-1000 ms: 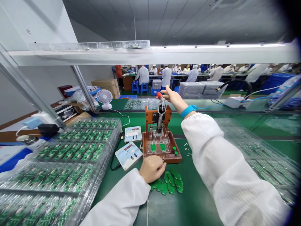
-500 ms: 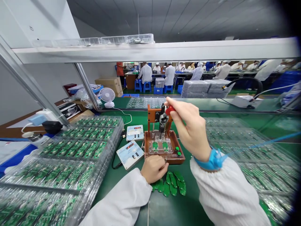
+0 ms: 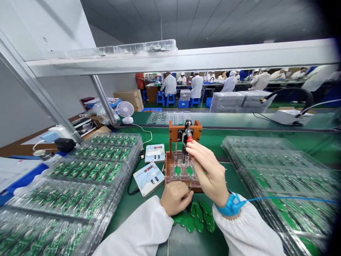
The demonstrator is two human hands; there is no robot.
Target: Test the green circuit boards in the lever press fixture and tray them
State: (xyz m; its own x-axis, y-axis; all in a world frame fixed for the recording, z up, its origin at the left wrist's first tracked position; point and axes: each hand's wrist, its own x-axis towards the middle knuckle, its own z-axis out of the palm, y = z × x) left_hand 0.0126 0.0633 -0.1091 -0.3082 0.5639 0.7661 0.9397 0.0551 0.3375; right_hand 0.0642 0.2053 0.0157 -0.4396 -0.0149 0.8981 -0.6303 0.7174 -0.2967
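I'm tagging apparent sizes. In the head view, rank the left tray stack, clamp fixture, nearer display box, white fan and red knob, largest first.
1. Left tray stack
2. Clamp fixture, partly hidden by the right hand
3. Nearer display box
4. White fan
5. Red knob

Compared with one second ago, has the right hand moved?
Yes, downward: the right hand was around the top of the orange bracket; now it is mostly below that bracket in the view.

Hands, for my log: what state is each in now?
Left hand: curled by the press; contents hidden.
Right hand: on the red handle; grip partly hidden.
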